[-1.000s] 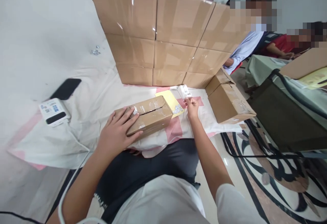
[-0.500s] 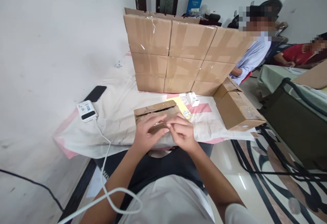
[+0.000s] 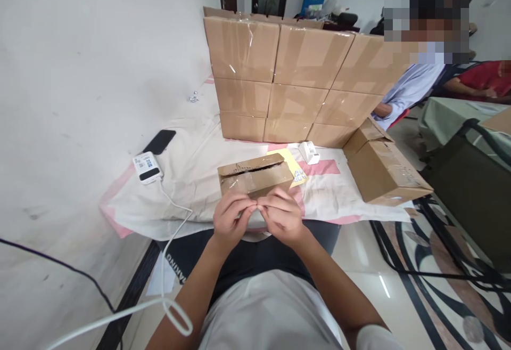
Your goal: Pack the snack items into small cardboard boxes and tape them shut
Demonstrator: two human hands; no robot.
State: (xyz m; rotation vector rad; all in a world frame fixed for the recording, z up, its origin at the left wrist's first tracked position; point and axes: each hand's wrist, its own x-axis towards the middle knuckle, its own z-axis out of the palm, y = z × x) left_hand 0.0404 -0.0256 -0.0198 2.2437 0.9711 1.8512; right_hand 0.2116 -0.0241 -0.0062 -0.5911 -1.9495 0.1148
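Both hands meet in front of a small cardboard box (image 3: 255, 177) with a dark slit along its top. My left hand (image 3: 235, 216) is closed in a pinch, thumb against forefinger. My right hand (image 3: 281, 214) pinches the same way, its fingertips touching or nearly touching the left ones. Whatever lies between the fingertips is too small to make out. Beyond the box's right end is a yellow sheet (image 3: 297, 171) with small pale pieces on it. A white plastic device (image 3: 310, 153) stands just past the sheet.
A tall wall of taped cardboard boxes (image 3: 299, 78) rises at the back. An open-ended carton (image 3: 385, 171) lies at the right edge. On the left are a black phone (image 3: 162, 141) and a white power bank (image 3: 147, 168) with a cable (image 3: 175, 233). Another person (image 3: 419, 81) sits behind.
My hands have drawn back from over the small box towards my body. The left fingers, spread before, have closed into a pinch at the right fingertips. The view has shifted slightly.
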